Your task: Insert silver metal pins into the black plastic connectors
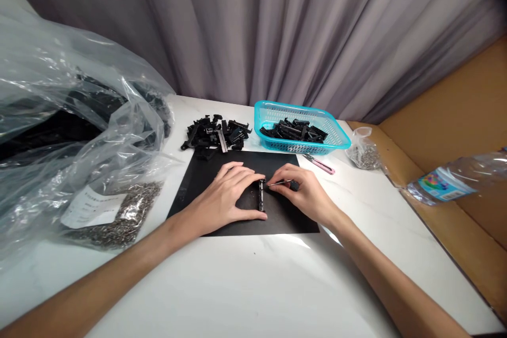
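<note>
My left hand (225, 195) grips a narrow black plastic part (261, 195) by its two ends, with the thumb at the near end and the fingers at the far end. The part stands over a black mat (233, 226). Just to its right, my right hand (303, 187) is closed in a pinch around a thin metal pin-like piece (280, 183), its tip pointing left toward the part. A dark bit shows under the right fingers, and I cannot make out whether it belongs to the pin. Whether pin and part touch is unclear.
A pile of black plastic parts (214, 134) lies behind the mat. Beside it stands a blue basket (340, 137) with similar parts. A pink cutter (322, 165), a small bag of metal pieces (364, 156), a plastic bottle (447, 182) and a bag of metal pins (119, 216) lie around.
</note>
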Demonstrator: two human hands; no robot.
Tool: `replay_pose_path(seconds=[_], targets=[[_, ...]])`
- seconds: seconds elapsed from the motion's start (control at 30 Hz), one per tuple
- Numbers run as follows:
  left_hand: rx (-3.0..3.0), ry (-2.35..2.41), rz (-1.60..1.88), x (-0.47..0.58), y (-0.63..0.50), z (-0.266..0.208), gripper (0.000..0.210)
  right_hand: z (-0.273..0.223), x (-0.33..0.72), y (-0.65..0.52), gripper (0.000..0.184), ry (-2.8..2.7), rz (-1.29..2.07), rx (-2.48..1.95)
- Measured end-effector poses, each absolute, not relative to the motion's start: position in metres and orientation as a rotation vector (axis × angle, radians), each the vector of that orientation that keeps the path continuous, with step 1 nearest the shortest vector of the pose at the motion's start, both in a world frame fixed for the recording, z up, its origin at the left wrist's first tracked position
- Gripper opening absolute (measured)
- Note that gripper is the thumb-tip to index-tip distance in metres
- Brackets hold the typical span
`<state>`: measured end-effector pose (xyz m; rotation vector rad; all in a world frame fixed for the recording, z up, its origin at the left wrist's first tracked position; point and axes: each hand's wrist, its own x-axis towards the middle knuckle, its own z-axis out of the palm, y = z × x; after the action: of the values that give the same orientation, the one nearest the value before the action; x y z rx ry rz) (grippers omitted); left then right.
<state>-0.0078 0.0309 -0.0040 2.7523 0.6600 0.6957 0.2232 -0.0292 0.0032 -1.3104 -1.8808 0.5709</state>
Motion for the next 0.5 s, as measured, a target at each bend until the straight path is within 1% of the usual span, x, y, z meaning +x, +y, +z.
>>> replay_pose_path(seconds=[0.13, 0.37, 0.5], targets=[[2.74, 0.661, 0.669, -0.0072, 0.029, -0.0033, 0.074, 0.0047, 0.2248, -0.0288, 0.012, -1.901, 0.52, -1.299], [2.669, 0.722, 0.689, -0.0095, 0.0274, -0.0023, 0.073, 0.0086, 0.2255, -0.029, 0.013, -1.921, 0.613, -1.265], [2.677, 0.732, 0.672, -0.0093, 0.0269, -0.0021, 0.074, 0.0057, 0.224, -0.0288, 0.011, -1.843, 0.627, -1.305]])
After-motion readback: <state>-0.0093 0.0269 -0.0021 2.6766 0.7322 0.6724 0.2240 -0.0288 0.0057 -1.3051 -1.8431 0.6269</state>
